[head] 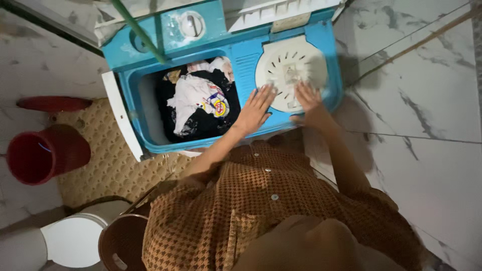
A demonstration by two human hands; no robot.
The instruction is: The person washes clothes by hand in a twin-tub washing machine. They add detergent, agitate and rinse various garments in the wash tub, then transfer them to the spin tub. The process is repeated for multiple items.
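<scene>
Both hands, left hand and right hand, flat, fingers spread, gripping nothing, on round white lid.

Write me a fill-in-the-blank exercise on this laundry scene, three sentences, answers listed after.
1. Both hands, the left hand and the right hand, rest on the round white ____ of the spin compartment.
2. The body of the twin-tub washing machine is coloured ____.
3. The bucket on the floor beside the woven mat is coloured ____.

Missing words: lid; blue; red
</scene>
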